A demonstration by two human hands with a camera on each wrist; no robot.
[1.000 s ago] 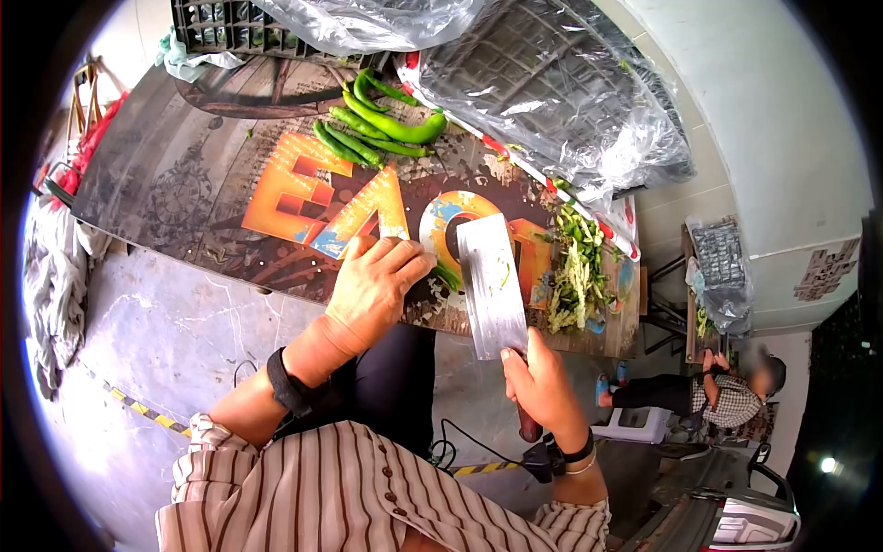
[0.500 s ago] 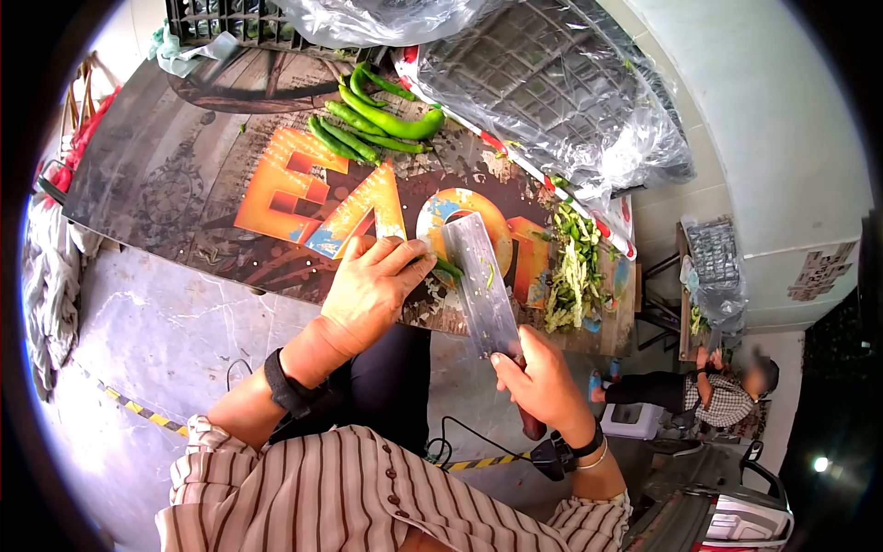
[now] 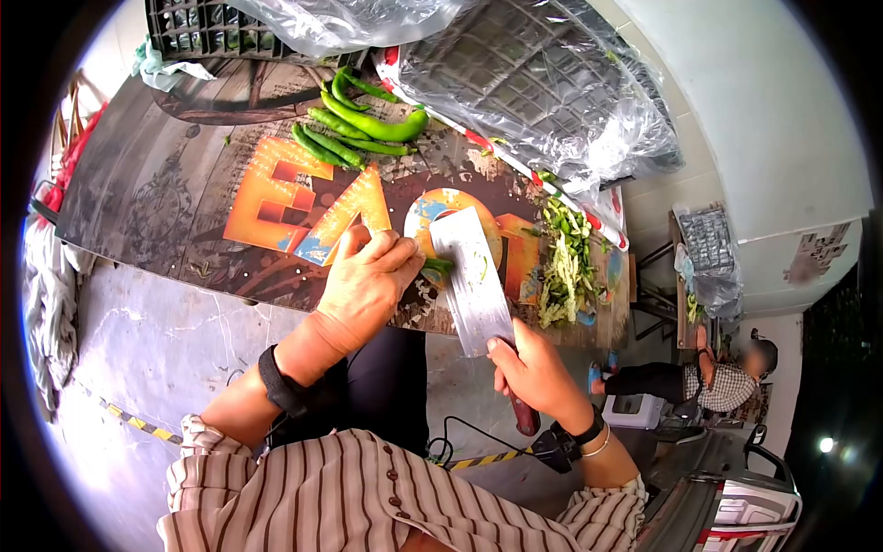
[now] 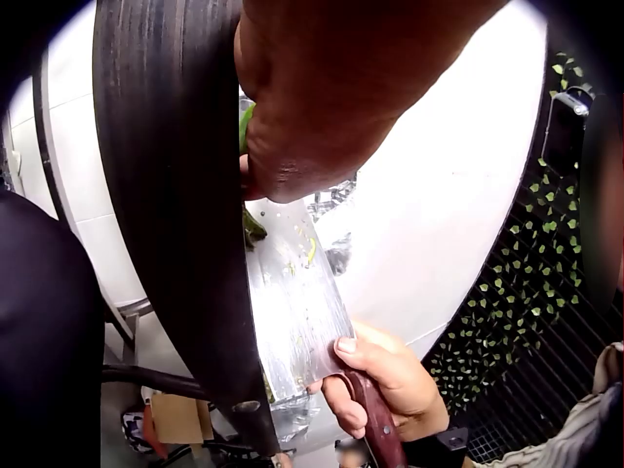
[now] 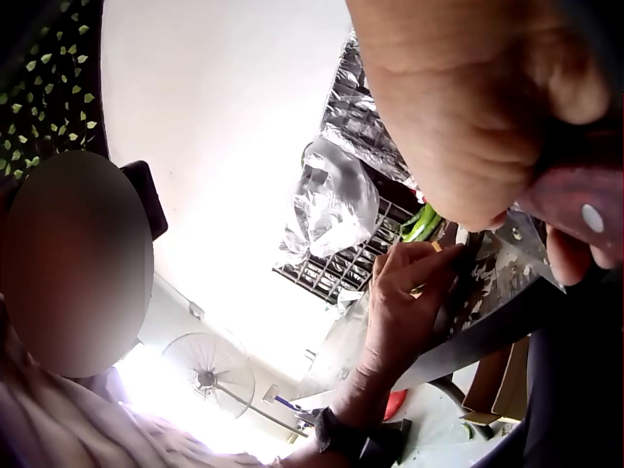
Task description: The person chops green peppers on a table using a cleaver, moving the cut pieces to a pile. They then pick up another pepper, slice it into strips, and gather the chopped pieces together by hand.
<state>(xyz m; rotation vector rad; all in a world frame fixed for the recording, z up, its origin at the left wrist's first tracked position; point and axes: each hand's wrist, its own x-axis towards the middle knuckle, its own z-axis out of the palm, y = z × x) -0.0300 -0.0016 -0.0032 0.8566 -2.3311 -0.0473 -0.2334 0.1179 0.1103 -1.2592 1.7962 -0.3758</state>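
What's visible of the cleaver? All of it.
The cleaver has a broad, near-rectangular, shiny metal-looking blade with green-yellow scraps stuck to its face, and a dark red-brown riveted handle. The right hand grips it, thumb near where blade meets handle. The blade reaches over the tabletop, beside the green pepper under the left hand. Blade-to-tabletop contact: can't tell.

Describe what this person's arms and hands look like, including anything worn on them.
Both hands are gloveless. Pale, brown-striped sleeves end on the forearms. The left hand has a wide black band at its wrist; the right hand has a black strap, a boxy black device and a thin, pale bracelet. A dark cable appears to reach the device.
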